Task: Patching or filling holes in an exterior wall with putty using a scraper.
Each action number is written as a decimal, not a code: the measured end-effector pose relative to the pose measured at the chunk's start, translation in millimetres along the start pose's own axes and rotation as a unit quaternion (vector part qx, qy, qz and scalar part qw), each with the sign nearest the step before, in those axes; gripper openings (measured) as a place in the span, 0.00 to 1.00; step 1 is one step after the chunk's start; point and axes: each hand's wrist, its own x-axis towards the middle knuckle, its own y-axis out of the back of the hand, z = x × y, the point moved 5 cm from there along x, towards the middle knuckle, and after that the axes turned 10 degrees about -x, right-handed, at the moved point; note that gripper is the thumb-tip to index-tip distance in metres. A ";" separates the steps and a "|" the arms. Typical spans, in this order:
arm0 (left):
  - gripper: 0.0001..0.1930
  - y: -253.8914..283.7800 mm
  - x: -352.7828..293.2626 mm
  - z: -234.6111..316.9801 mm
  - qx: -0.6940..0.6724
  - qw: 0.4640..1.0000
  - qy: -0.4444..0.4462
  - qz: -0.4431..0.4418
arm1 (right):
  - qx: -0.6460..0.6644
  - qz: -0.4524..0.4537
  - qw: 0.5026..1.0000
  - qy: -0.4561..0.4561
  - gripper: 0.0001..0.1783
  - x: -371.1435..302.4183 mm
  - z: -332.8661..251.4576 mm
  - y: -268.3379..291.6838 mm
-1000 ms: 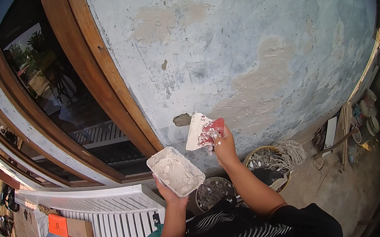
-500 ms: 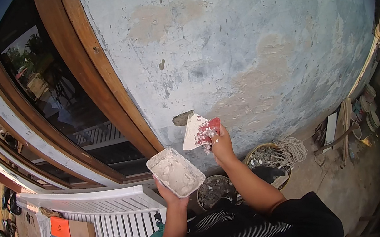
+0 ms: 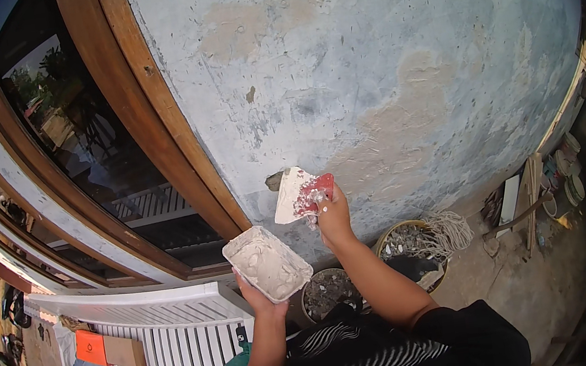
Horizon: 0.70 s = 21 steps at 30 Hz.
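Note:
My right hand point(image 3: 333, 215) grips a red putty scraper point(image 3: 302, 195) whose broad blade is smeared with pale putty. The blade lies over part of a dark chipped hole point(image 3: 275, 181) in the wall, near the wooden frame; I cannot tell whether it touches the wall. From beneath, my left hand point(image 3: 262, 299) supports a rectangular tub point(image 3: 269, 264) filled with thick, whitish putty. White smears dot the fingers of the right hand. Beige filled patches point(image 3: 404, 124) show on the weathered pale blue wall point(image 3: 335, 51).
Left of the wall stands a brown wooden window frame point(image 3: 140, 92). Below it is a white slatted bench point(image 3: 181, 346) with an orange box point(image 3: 90, 348) and a brown box point(image 3: 124, 353). Rubble-filled buckets point(image 3: 330, 293) sit at the wall's foot; a pale stringy bundle point(image 3: 451, 235) hangs over one.
The scraper has shifted slightly left, now hiding more of the hole's right side. The tub has barely moved.

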 end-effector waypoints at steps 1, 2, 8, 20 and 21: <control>0.32 -1.2 -0.6 -0.7 0.001 1.000 -0.001 -0.001 | -0.001 -0.008 1.000 0.012 0.09 2.1 1.4 -0.7; 0.32 -1.7 -1.7 -1.5 0.002 1.000 -0.001 -0.003 | -0.002 -0.016 1.000 0.025 0.09 2.7 2.5 -0.4; 0.32 -4.8 0.5 -5.5 0.008 1.000 0.003 -0.013 | -0.046 0.015 0.996 0.072 0.11 10.8 13.3 0.0; 0.33 -1.3 -1.8 -0.2 0.020 1.000 0.008 0.001 | -0.071 -0.029 0.997 0.014 0.11 4.0 16.2 -12.7; 0.33 -0.9 -0.4 1.6 0.019 1.000 0.005 0.000 | -0.087 -0.064 0.994 -0.033 0.12 0.3 19.2 -19.9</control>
